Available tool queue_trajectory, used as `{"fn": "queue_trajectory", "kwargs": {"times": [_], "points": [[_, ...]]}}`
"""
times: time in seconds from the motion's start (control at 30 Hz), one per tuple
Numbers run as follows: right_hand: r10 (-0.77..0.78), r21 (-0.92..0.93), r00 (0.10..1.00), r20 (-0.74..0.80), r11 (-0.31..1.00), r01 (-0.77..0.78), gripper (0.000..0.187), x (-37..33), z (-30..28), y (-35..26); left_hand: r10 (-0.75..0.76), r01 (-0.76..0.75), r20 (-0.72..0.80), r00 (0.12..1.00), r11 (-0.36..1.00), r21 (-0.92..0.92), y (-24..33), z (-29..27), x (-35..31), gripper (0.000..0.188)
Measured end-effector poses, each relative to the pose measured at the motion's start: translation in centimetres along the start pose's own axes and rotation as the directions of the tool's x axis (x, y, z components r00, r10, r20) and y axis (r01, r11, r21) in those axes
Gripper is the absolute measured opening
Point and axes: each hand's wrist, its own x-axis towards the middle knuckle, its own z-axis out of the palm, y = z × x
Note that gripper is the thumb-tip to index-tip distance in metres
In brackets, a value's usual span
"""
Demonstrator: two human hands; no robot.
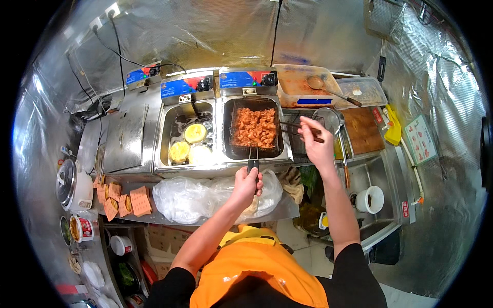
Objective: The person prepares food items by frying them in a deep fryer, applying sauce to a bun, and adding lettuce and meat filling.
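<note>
My left hand point(246, 185) is closed round the black handle of a wire fry basket point(234, 134). The basket is in the right-hand fryer well point(278, 152) and is filled with small reddish-brown fried pieces point(255, 126), which look like meat. My right hand point(315, 139) grips a pair of long dark chopsticks point(294, 124), their tips pointing left at the basket's right side. In the left-hand fryer well point(165, 134), several round yellow-topped cakes point(195, 133) sit in bubbling oil.
A ladle point(328, 89) lies across a stained plastic tub point(295, 82) behind. To the right are a strainer point(328, 119), a wooden board point(362, 131) and a sink point(367, 177). Clear plastic bags point(185, 200) and paper-wrapped food point(139, 201) line the front; a white pot point(82, 187) stands left.
</note>
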Motion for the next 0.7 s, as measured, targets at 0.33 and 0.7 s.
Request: {"fn": "queue_trajectory", "kwargs": {"times": [0.33, 0.7], "points": [[-0.039, -0.250, 0.999, 0.015, 0.967, 0.042, 0.015, 0.3, 0.1, 0.2, 0.013, -0.013, -0.011, 1.000, 0.999, 0.045, -0.1, 0.3, -0.1, 0.017], [-0.056, -0.125, 0.994, -0.097, 0.991, 0.043, 0.016, -1.8, 0.3, 0.2, 0.026, -0.024, -0.029, 0.999, 0.996, 0.082, -0.4, -0.5, -0.6, 0.019]]}}
